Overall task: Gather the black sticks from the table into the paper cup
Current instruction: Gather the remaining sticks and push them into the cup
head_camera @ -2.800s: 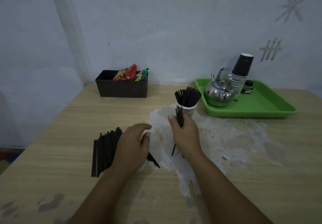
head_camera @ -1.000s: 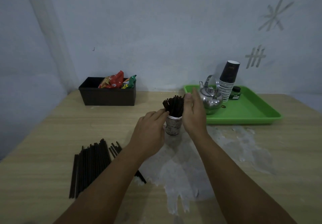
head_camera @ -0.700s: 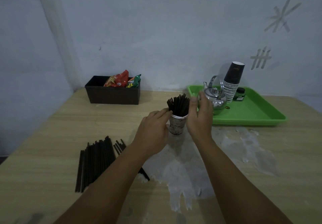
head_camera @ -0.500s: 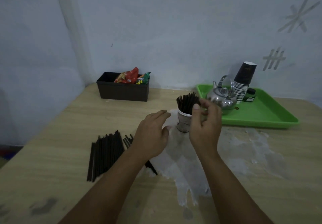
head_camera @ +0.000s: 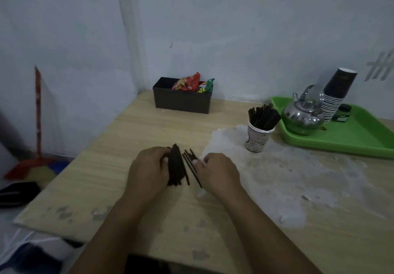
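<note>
A pile of black sticks [head_camera: 175, 167] lies on the wooden table [head_camera: 213, 220] between my two hands. My left hand [head_camera: 148, 169] presses against the pile's left side, fingers curled onto it. My right hand [head_camera: 216, 170] rests on the right, fingertips touching a few loose sticks [head_camera: 190, 166] that lie slightly apart from the pile. The white paper cup [head_camera: 257, 138] stands upright farther right and back, with several black sticks [head_camera: 263, 116] fanning out of its top. Neither hand touches the cup.
A green tray [head_camera: 351, 137] at the right holds a metal kettle [head_camera: 303, 117] and a stack of dark paper cups [head_camera: 335, 96]. A black box [head_camera: 182, 102] with snack packets stands at the back. The table's left edge lies close to my left arm.
Both hands have left the cup and come back down to the pile of sticks on the table. The view has swung left and down.
</note>
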A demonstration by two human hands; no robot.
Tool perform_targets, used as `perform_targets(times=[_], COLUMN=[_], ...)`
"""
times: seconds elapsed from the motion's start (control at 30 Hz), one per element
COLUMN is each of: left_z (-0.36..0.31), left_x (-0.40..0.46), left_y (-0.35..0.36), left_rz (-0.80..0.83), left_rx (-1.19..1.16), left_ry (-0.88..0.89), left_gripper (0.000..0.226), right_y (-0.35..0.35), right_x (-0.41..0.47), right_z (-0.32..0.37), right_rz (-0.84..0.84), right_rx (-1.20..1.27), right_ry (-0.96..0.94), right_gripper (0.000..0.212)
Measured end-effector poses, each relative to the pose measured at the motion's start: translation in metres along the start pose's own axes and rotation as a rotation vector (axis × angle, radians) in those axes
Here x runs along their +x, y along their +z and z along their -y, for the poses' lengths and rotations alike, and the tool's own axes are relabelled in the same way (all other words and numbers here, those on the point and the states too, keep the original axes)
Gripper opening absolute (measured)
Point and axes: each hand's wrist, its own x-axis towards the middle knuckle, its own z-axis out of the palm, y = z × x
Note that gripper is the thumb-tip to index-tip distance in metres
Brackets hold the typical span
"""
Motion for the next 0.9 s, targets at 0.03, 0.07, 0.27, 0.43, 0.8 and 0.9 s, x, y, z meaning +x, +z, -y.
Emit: perform_targets(times=[0.03,0.07,0.27,0.43,0.8,0.9], left_z=[0.004,0.007,0.010,0.013,0.008,0.005], left_x=[-0.002,-0.004,-0.017,-0.018,-0.023,-0.022], left_y=[-0.001,-0.001,0.003,0.007,0.013,0.014], left_rz=[-0.005,-0.013,-0.071,-0.063,0.005,0.026], left_rx=[0.003,-0.015,-0.062,-0.014,0.029,0.022], left_ry=[-0.003,-0.008,-0.066,-0.083,0.019,0.036], left_gripper=[0.027,0.027,0.029,0.027,0.027,0.028], right_y=[0.005,0.010,0.026,0.025,0.010,0.008], right_x=[-0.001,-0.003,-0.006,-0.004,0.005,0.005], right_z=[0.007,0.013,0.039,0.044,0.043,0.042], right_rz=[-0.004,-0.015,-0.050,-0.020,0.073,0.067], right_rx=[-0.025,-0.048,-0.135,-0.163,-0.093,-0.103], right_ry=[0.003,0.005,-0.002,-0.021,0.025,0.021], right_gripper=[0.052,0.056,0.076,0.065,0.015,0.014])
